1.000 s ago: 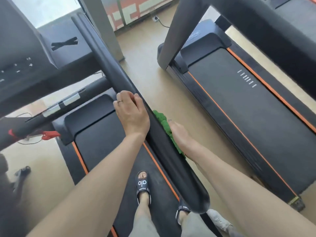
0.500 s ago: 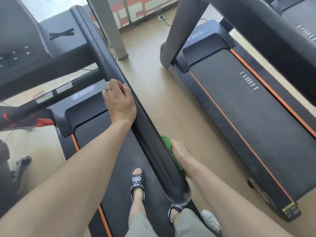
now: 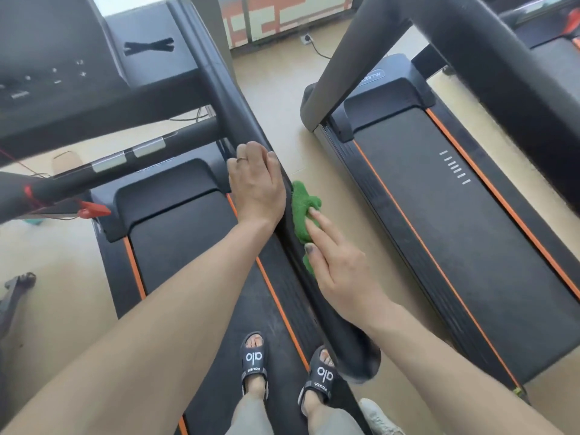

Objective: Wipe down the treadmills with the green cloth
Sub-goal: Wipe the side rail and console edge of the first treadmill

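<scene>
I stand on a black treadmill [image 3: 175,246] with orange stripes along its belt. Its long black right handrail [image 3: 232,114] runs from the console down toward me. My left hand [image 3: 255,189] lies on top of this rail, fingers curled over it. The green cloth [image 3: 299,208] is pressed against the rail's outer side. My right hand [image 3: 339,268] holds it there with straight fingers and the palm; part of the cloth is hidden under the hand.
A second treadmill [image 3: 439,230] stands parallel on the right, across a strip of beige floor, its own handrail [image 3: 502,73] overhead. The console [image 3: 47,73] and a red safety clip [image 3: 94,210] are at the left. My sandalled feet [image 3: 254,362] are on the belt.
My right hand slid the cloth down toward the rail's end, then back up to the middle of the rail. My left hand stayed on the rail.
</scene>
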{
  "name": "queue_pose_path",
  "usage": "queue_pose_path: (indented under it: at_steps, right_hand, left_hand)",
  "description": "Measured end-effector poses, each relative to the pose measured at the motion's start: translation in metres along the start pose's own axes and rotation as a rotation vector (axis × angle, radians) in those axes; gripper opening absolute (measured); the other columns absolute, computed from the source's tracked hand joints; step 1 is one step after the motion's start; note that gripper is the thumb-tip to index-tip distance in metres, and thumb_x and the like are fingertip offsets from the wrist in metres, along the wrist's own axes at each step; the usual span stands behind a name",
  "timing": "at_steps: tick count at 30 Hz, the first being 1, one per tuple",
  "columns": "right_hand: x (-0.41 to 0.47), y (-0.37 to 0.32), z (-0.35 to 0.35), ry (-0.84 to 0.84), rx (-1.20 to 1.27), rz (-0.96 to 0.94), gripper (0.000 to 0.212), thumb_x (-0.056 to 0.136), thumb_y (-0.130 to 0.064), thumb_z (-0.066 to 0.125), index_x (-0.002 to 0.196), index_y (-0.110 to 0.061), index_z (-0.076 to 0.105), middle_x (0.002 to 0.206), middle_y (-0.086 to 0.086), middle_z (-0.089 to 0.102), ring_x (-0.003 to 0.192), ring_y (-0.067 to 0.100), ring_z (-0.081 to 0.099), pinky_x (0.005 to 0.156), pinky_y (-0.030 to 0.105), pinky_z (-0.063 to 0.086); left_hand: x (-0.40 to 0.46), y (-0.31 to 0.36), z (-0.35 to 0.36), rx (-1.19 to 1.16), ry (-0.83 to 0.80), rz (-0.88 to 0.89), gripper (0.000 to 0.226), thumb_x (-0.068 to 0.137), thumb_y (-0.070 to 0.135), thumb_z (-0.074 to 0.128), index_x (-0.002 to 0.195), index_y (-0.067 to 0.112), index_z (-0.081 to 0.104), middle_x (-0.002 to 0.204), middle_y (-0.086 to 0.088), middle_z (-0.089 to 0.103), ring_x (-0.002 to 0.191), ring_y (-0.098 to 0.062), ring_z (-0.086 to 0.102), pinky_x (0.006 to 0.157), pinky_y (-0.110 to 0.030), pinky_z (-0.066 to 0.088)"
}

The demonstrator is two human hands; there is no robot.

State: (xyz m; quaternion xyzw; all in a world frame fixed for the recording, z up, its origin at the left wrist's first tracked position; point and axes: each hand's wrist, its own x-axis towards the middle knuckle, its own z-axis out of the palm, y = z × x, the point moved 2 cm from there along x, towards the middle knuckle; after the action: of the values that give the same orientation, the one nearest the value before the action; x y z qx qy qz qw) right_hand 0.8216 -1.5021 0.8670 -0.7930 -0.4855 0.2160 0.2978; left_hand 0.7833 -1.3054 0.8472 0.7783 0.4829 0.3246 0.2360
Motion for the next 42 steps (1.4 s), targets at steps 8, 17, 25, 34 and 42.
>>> queue_pose_path:
  at_steps: [8,17,25,34,42]
  right_hand:
    - [-0.070,-0.016,0.011,-0.187,-0.813,-0.595,0.043,0.092,-0.002,0.035,0.113,-0.005,0.072,0.123,0.013,0.066,0.126,0.038,0.057,0.116,0.050,0.031]
    - [0.116,-0.091,0.090,-0.614,-1.899,-0.438,0.055,0.096,-0.035,0.050,0.144,-0.008,0.048,0.149,0.021,0.044,0.140,0.050,0.026,0.113,0.065,0.008]
    - [-0.092,-0.023,0.084,-1.229,-1.757,-0.835,0.034,0.091,-0.025,0.060,0.119,-0.009,0.069,0.120,0.023,0.065,0.107,0.054,0.055,0.096,0.069,0.035]
    - [0.058,-0.054,0.050,-0.236,-1.159,-0.642,0.035,0.093,-0.006,0.044,0.113,-0.006,0.072,0.119,0.016,0.065,0.120,0.038,0.057,0.119,0.050,0.029]
    - [-0.013,-0.040,0.042,0.007,-0.838,-0.303,0.046,0.093,-0.010,0.060,0.139,-0.006,0.057,0.154,0.017,0.043,0.144,0.039,0.037,0.116,0.051,0.035]
  left_hand:
    - [0.021,-0.036,-0.055,-0.136,-0.464,0.258,0.037,0.099,0.008,0.044,0.122,0.019,0.070,0.109,0.009,0.052,0.099,-0.010,0.053,0.090,-0.025,0.045]
    - [0.042,-0.030,-0.079,0.508,-0.580,0.713,0.071,0.088,0.005,0.052,0.152,0.032,0.037,0.151,0.002,0.037,0.136,-0.024,0.037,0.113,-0.036,0.027]
    - [0.023,-0.019,-0.078,0.576,-0.617,0.585,0.074,0.087,0.004,0.056,0.154,0.022,0.030,0.157,-0.006,0.029,0.140,-0.027,0.036,0.118,-0.038,0.021]
    - [0.026,-0.034,-0.086,-0.144,-0.608,0.034,0.066,0.083,-0.010,0.039,0.140,0.022,0.051,0.141,0.005,0.050,0.128,-0.012,0.047,0.106,-0.023,0.034]
    - [-0.014,-0.061,-0.109,-0.398,-0.636,-0.469,0.053,0.101,0.007,0.039,0.151,0.022,0.035,0.150,0.005,0.044,0.128,-0.004,0.043,0.086,-0.009,0.033]
